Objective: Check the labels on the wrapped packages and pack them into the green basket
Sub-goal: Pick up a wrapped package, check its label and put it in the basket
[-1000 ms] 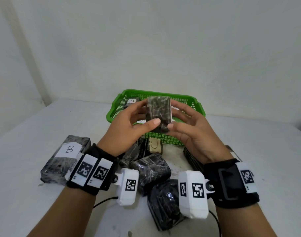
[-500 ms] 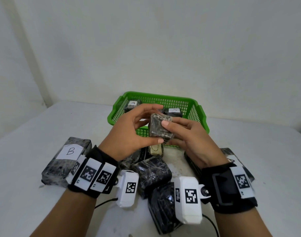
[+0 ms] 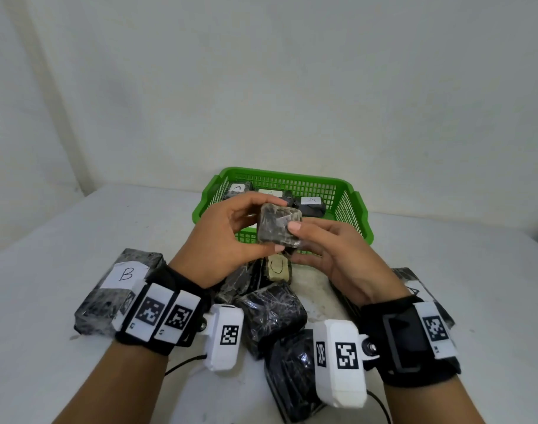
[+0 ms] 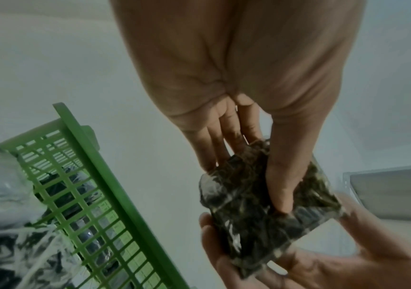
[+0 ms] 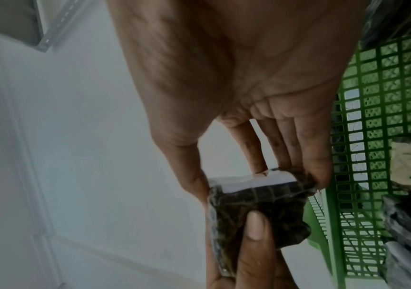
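Hands: left hand (image 3: 222, 240) & right hand (image 3: 332, 255) both pinch small pkg (image 3: 278, 226), held above basket (image 3: 358, 214) near rim, 12 o'clock. Label-check step; label faces away, next: turn it, read, drop in.

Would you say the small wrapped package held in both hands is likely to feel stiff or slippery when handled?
The small wrapped package probably stays stiff: its blocky edges hold shape under the left hand and right hand. Its glossy film looks somewhat slippery. Fingertip holding suggests it is light.
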